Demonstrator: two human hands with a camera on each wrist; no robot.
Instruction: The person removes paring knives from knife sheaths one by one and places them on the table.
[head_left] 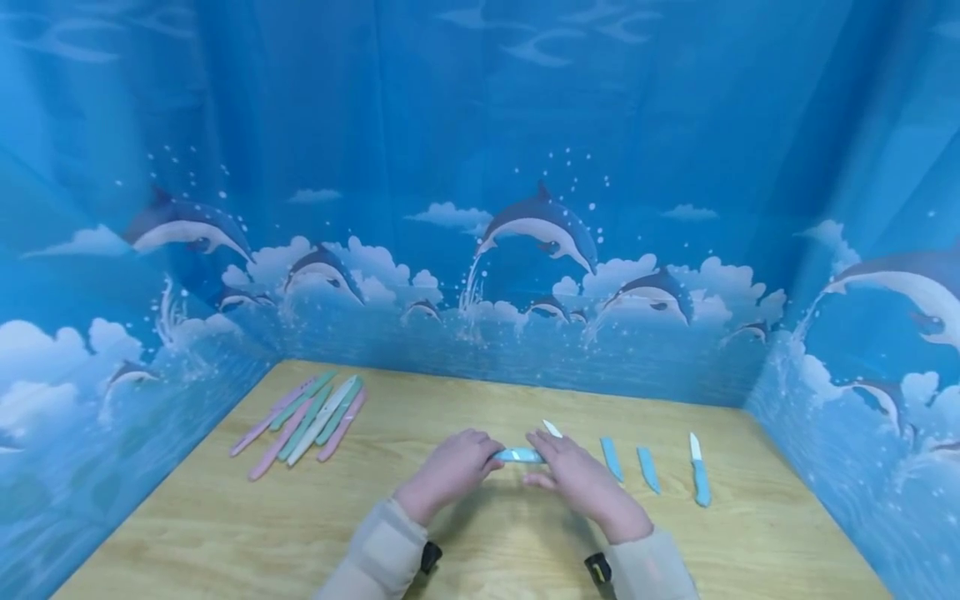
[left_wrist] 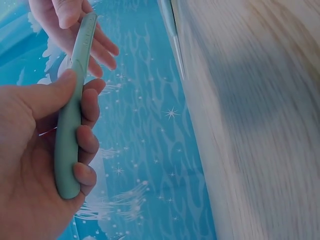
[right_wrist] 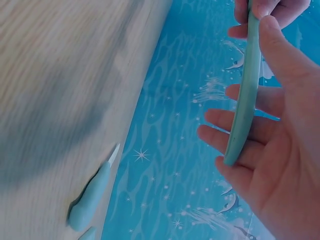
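Note:
A light-blue knife [head_left: 517, 455] with a matching sheath over its blade spans the space between the hands, held above the table. My left hand [head_left: 455, 468] grips its handle [left_wrist: 68, 145], thumb along one side and fingers curled round the other. At the sheath [right_wrist: 245, 110] is my right hand [head_left: 577, 477], its thumb beside it and its loosely extended fingers behind it. Past the right hand lies another knife [right_wrist: 92, 200], its handle mostly hidden in the head view, where its blade [head_left: 552, 428] shows.
Two light-blue sheaths [head_left: 611, 459] lie right of my right hand, and a bare-bladed knife [head_left: 699, 473] lies beyond them. Several pink and green knives [head_left: 307, 425] form a loose pile at the table's back left. A dolphin-print curtain [head_left: 480, 275] surrounds the wooden table [head_left: 247, 533].

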